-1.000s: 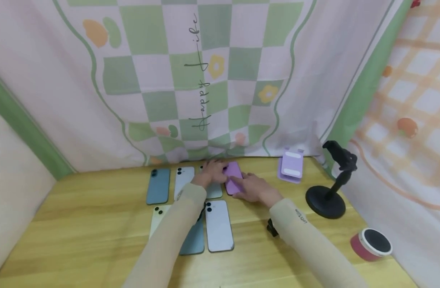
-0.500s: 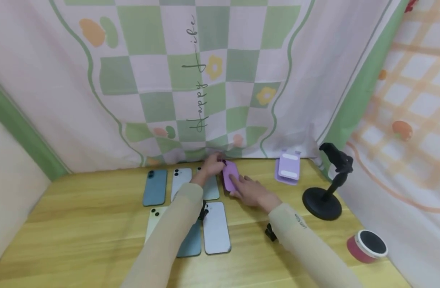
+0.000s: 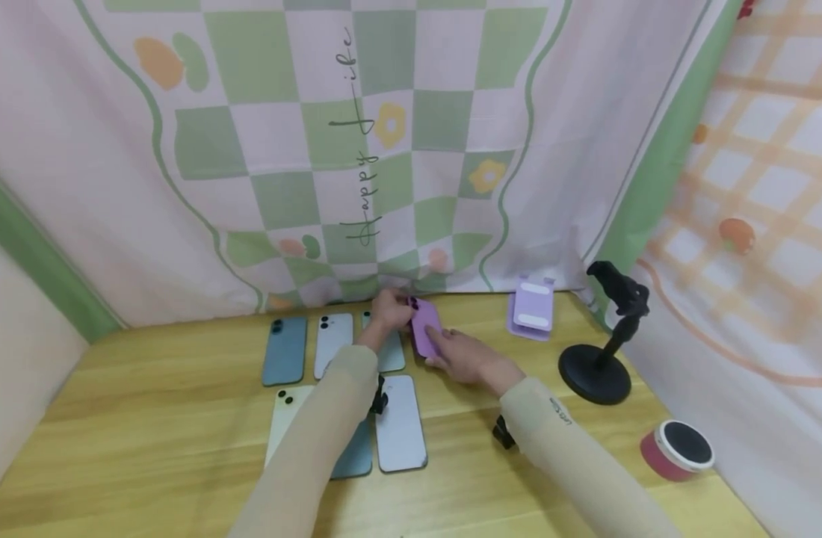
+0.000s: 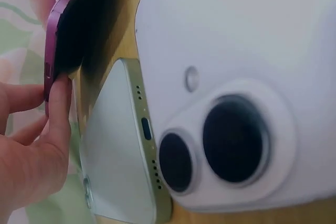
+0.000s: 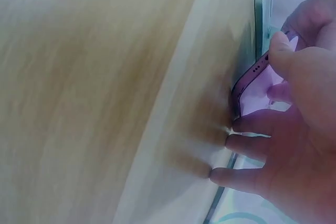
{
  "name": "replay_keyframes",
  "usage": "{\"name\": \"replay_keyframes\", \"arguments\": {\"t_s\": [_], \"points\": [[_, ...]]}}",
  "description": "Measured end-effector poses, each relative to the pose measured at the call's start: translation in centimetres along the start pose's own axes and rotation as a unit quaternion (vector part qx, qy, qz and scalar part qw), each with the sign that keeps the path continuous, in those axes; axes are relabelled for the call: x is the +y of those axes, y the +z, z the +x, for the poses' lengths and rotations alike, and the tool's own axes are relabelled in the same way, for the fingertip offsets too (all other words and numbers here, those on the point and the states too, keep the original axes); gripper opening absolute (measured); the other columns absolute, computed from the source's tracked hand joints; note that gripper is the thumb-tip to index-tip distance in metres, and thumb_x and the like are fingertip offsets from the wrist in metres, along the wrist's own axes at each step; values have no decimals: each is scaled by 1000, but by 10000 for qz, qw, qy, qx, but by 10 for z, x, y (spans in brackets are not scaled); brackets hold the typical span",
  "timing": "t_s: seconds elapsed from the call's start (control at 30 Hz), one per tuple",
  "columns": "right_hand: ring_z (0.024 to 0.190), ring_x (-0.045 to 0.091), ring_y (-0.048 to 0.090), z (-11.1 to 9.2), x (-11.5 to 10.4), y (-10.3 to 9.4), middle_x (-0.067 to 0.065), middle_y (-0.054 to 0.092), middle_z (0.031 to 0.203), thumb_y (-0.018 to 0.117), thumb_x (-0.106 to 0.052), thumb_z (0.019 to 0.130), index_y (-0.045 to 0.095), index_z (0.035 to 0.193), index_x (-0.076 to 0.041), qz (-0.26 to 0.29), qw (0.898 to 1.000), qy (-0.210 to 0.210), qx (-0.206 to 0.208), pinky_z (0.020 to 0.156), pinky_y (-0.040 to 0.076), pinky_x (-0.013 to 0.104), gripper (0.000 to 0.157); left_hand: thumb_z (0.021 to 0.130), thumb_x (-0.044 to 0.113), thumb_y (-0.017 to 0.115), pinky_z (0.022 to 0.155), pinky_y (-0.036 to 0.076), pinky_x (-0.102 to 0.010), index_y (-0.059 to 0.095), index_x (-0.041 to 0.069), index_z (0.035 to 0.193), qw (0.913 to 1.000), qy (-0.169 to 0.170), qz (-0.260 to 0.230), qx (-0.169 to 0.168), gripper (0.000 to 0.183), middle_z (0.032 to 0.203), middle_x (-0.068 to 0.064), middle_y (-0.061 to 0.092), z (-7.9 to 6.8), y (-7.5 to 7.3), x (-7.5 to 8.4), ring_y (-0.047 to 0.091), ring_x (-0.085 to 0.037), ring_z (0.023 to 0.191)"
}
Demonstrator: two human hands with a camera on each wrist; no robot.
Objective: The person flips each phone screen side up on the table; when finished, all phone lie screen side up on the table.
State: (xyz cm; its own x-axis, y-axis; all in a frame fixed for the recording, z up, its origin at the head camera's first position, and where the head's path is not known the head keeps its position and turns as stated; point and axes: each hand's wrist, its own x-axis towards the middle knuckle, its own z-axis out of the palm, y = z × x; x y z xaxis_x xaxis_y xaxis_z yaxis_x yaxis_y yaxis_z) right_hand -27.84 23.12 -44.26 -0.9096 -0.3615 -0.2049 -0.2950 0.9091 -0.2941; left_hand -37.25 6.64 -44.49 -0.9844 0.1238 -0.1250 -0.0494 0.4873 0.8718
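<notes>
Fingers of left hand (image 3: pixel 388 308) pinch camera end of purple rectangular phone (image 3: pixel 422 323); right hand (image 3: pixel 466 356) grips its lower end. Phone tilted, back upward, over yellowish wood-grain counter (image 3: pixel 149 418). Just left: pale green phone (image 4: pixel 113 145), flat. Nearer the person: whitish rectangular phone (image 3: pixel 400 424). Off right: lilac folding stand (image 3: pixel 533 305), black round-based stand (image 3: pixel 594 375), red-and-white round tub (image 3: pixel 668 453).

Surface (image 3: pixel 149 418): yellow-brown, wood-grained. Near back edge: purple phone (image 3: pixel 424 330), black screen; pale green phone (image 3: pixel 392 359); white phone (image 3: pixel 333 345); blue phone (image 3: pixel 285 351). Nearer front edge: cream phone (image 3: pixel 285 415); second blue phone (image 3: pixel 354 456); pale lilac phone (image 3: pixel 400 426). Toward back right corner: purple stand (image 3: pixel 535 305), white strips; black stand (image 3: pixel 594 375). Right edge: red tub (image 3: pixel 665 457), white rim, black top. Cloth (image 3: pixel 270 60): green-white checks, yellow flowers.
</notes>
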Motion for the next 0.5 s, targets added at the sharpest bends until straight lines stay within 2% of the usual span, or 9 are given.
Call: {"name": "replay_keyframes", "arguments": {"t_s": [0.1, 0.2, 0.27, 0.33, 0.37, 0.4, 0.47, 0.5], "points": [[150, 49, 40, -1, 0, 0, 31, 41, 161, 51, -39, 108, 25, 164, -3, 319, 9994, -111, 95, 126, 32, 60, 72, 87, 1, 69, 72, 65, -32, 67, -1, 131, 10000, 3, 30, 41, 45, 128, -23, 70, 1, -2, -1, 74, -34, 98], [149, 47, 44, -1, 0, -5, 30, 43, 160, 52, -38, 107, 26, 163, 1, 915, 9955, -222, 139, 125, 35, 58, 73, 85, 1, 67, 78, 65, -36, 69, -2, 128, 9999, 82, 135, 58, 43, 127, -23, 71, 1, -5, 1, 74, -36, 103], [149, 46, 44, -2, -1, -10, 29, 43, 160, 52, -39, 107, 26, 162, 2, 1401, 9898, -165, 189, 125, 35, 58, 73, 85, 0, 66, 81, 65, -37, 69, -3, 127, 9997, 154, 197, 13, 42, 127, -23, 71, 0, -6, 4, 74, -36, 104], [149, 46, 44, -2, -3, -14, 30, 42, 161, 49, -36, 108, 28, 161, 3, 2028, 9788, -42, 302, 125, 36, 57, 69, 85, 0, 65, 76, 65, -35, 70, -3, 123, 9991, 237, 345, -81, 39, 122, -22, 73, 0, -9, 7, 74, -34, 99], [149, 47, 43, -2, -4, -17, 29, 41, 162, 48, -35, 109, 28, 161, 2, 2428, 9694, 86, 359, 125, 36, 58, 67, 85, 0, 65, 73, 64, -33, 70, -2, 122, 9986, 254, 431, -147, 38, 119, -21, 73, -1, -11, 10, 74, -32, 94], [150, 47, 42, -2, -4, -19, 29, 39, 163, 46, -33, 109, 28, 161, 2, 2904, 9558, 203, 406, 125, 36, 58, 65, 85, 1, 65, 68, 63, -31, 71, -2, 118, 9980, 269, 545, -195, 34, 113, -21, 75, -2, -13, 13, 74, -31, 88], [151, 49, 39, -2, -5, -22, 30, 34, 165, 42, -28, 110, 26, 162, 3, 3893, 9192, 404, 441, 125, 37, 58, 62, 85, 2, 65, 58, 59, -27, 72, -2, 106, 9956, 301, 854, -253, 22, 99, -18, 76, -2, -17, 18, 73, -27, 76], [152, 49, 37, -3, -6, -23, 30, 30, 167, 41, -25, 111, 24, 162, 3, 4384, 8965, 473, 423, 125, 37, 57, 60, 85, 3, 65, 54, 54, -24, 71, -1, 99, 9932, 312, 1097, -225, 16, 93, -15, 75, -2, -19, 21, 70, -24, 70]]}}
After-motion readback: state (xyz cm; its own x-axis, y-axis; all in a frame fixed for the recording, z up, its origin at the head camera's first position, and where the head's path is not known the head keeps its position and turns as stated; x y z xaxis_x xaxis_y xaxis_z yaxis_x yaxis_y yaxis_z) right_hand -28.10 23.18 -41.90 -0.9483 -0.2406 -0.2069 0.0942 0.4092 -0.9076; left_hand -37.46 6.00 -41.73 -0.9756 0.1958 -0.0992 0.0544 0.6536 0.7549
